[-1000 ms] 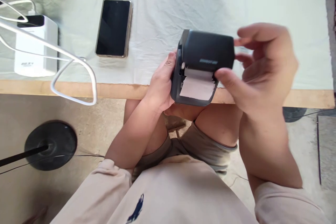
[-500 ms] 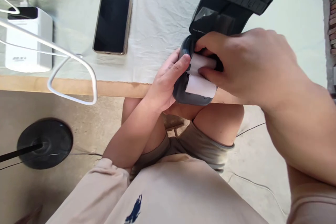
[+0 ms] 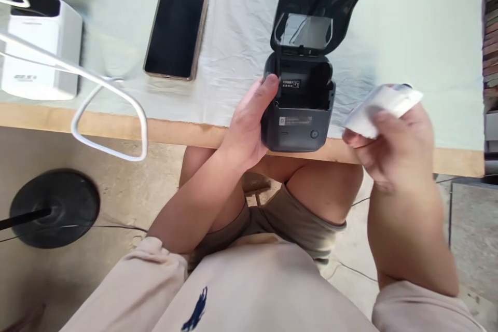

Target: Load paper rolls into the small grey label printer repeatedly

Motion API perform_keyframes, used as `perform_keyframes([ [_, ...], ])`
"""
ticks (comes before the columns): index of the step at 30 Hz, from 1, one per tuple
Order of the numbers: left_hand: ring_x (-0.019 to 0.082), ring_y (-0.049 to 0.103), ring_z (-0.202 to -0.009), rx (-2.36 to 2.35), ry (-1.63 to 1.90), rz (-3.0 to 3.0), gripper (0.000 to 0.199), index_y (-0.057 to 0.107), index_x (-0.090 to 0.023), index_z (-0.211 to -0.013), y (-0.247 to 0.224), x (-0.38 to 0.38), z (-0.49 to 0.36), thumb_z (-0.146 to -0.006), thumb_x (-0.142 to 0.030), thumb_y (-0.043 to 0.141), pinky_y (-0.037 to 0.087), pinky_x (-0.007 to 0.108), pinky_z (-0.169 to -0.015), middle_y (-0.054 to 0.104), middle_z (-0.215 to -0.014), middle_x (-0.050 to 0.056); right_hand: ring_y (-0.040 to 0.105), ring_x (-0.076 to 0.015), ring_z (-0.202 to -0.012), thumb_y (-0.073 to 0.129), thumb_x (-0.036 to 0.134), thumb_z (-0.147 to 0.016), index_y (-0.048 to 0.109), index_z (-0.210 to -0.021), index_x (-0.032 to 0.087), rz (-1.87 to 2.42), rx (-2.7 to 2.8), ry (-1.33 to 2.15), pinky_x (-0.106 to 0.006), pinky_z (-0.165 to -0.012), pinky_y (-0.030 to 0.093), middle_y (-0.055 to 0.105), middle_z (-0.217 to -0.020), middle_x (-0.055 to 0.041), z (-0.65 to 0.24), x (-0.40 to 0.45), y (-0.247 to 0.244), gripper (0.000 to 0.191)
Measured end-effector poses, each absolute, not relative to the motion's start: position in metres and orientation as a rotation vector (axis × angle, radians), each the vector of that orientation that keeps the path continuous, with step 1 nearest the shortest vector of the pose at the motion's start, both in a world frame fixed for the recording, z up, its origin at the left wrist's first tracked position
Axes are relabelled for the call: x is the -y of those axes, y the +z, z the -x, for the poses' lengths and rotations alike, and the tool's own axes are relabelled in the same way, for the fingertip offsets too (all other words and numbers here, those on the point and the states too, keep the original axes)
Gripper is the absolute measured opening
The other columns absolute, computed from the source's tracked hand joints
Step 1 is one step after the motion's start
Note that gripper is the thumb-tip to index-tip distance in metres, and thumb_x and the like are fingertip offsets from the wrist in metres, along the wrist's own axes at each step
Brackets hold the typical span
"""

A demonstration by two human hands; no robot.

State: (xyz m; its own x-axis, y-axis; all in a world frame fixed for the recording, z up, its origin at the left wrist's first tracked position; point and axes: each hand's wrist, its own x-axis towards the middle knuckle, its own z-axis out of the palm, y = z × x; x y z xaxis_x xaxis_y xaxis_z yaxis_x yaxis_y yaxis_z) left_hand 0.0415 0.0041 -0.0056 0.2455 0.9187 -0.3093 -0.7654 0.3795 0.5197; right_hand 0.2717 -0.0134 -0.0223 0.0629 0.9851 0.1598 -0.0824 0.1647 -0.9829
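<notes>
From here, the left hand (image 3: pixel 249 127) clasps the black printer (image 3: pixel 299 109) by its nine o'clock side, likely bracing it, lid (image 3: pixel 319 0) open at twelve. Out at three, the right hand's (image 3: pixel 404 148) thumb and fingers pinch the white paper roll (image 3: pixel 375 111).

One head-worn camera looks forward and steeply down past the shirt (image 3: pixel 268 290) at the nearby hands (image 3: pixel 249 127) and surface (image 3: pixel 412 36).

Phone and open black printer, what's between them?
In the head view, wrinkled pale cloth beside the phone, then the left hand, gripping the black printer by its side.
</notes>
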Motion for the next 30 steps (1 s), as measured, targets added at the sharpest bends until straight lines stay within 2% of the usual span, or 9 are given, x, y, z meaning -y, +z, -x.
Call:
perform_keyframes([
  [4,0.032,0.065,-0.162,-0.630,1.163,-0.386,0.040,0.074,-0.018,-0.109,-0.005,-0.004,-0.043,-0.123,-0.038,0.042,0.061,0.048,-0.131,0.085,-0.131,0.008,0.076,-0.0187,-0.082,0.095,0.036,-0.091,0.075,-0.119,0.039,1.116,1.376,0.774,-0.036,-0.077,0.071,0.076,-0.098,0.0040,-0.261,0.014,-0.043,0.034],
  [8,0.032,0.062,-0.165,-0.637,1.171,-0.389,0.032,0.079,-0.019,-0.109,-0.006,-0.003,-0.042,-0.118,-0.042,0.058,0.060,0.044,-0.132,0.086,-0.130,0.010,0.076,-0.0262,-0.112,0.091,0.044,-0.094,0.075,-0.129,0.036,1.289,1.544,0.493,-0.051,-0.111,0.066,0.077,-0.120,-0.0024,-0.256,0.012,-0.046,0.039],
  [13,0.032,0.066,-0.162,-0.658,1.179,-0.299,0.029,0.080,-0.021,-0.123,-0.005,-0.004,-0.041,-0.117,-0.041,0.062,0.060,0.045,-0.132,0.088,-0.133,0.011,0.076,-0.0296,-0.125,0.085,0.044,-0.100,0.070,-0.143,0.040,1.303,1.541,0.337,-0.056,-0.121,0.060,0.078,-0.130,-0.0028,-0.268,0.020,-0.035,0.046],
  [17,0.030,0.076,-0.149,-0.631,1.177,-0.232,0.043,0.075,-0.018,-0.142,0.000,-0.005,-0.042,-0.124,-0.037,0.041,0.063,0.050,-0.129,0.090,-0.124,0.010,0.068,-0.0311,-0.125,0.088,0.033,-0.092,0.071,-0.131,0.038,1.483,1.355,0.027,-0.058,-0.120,0.058,0.066,-0.137,-0.0061,-0.300,0.011,-0.033,0.043],
  [19,0.028,0.080,-0.142,-0.610,1.188,-0.247,0.043,0.076,-0.017,-0.142,0.001,-0.006,-0.043,-0.125,-0.034,0.040,0.063,0.047,-0.128,0.091,-0.116,0.008,0.065,-0.0344,-0.123,0.093,0.030,-0.078,0.072,-0.126,0.030,1.610,1.373,0.042,-0.063,-0.117,0.059,0.063,-0.132,-0.0102,-0.316,-0.001,-0.045,0.052],
  [21,0.025,0.082,-0.138,-0.609,1.198,-0.274,0.040,0.077,-0.015,-0.139,0.001,-0.007,-0.043,-0.124,-0.031,0.043,0.062,0.042,-0.128,0.091,-0.108,0.006,0.066,-0.0343,-0.120,0.090,0.031,-0.078,0.073,-0.130,0.028,1.658,1.413,0.106,-0.064,-0.113,0.062,0.061,-0.126,-0.0107,-0.324,-0.011,-0.059,0.055],
  [24,0.024,0.082,-0.138,-0.628,1.184,-0.294,0.040,0.077,-0.015,-0.137,-0.001,-0.007,-0.043,-0.123,-0.032,0.044,0.063,0.040,-0.127,0.091,-0.110,0.006,0.068,-0.0293,-0.107,0.086,0.033,-0.085,0.069,-0.141,0.033,1.592,1.420,0.164,-0.057,-0.105,0.066,0.064,-0.123,-0.0081,-0.326,-0.018,-0.075,0.058],
  [27,0.029,0.077,-0.148,-0.633,1.172,-0.294,0.046,0.079,-0.015,-0.129,-0.003,-0.007,-0.042,-0.124,-0.039,0.040,0.064,0.045,-0.126,0.090,-0.121,0.012,0.070,-0.0225,-0.090,0.092,0.029,-0.082,0.062,-0.148,0.045,1.347,1.212,0.271,-0.042,-0.082,0.068,0.071,-0.117,-0.0013,-0.322,-0.013,-0.075,0.074],
  [30,0.030,0.072,-0.155,-0.650,1.167,-0.302,0.045,0.080,-0.015,-0.126,-0.002,-0.007,-0.042,-0.123,-0.036,0.041,0.064,0.047,-0.128,0.089,-0.127,0.013,0.080,-0.0244,-0.111,0.086,0.029,-0.083,0.067,-0.142,0.049,1.126,0.999,0.563,-0.037,-0.075,0.071,0.075,-0.135,0.0017,-0.324,0.001,-0.066,0.066],
])
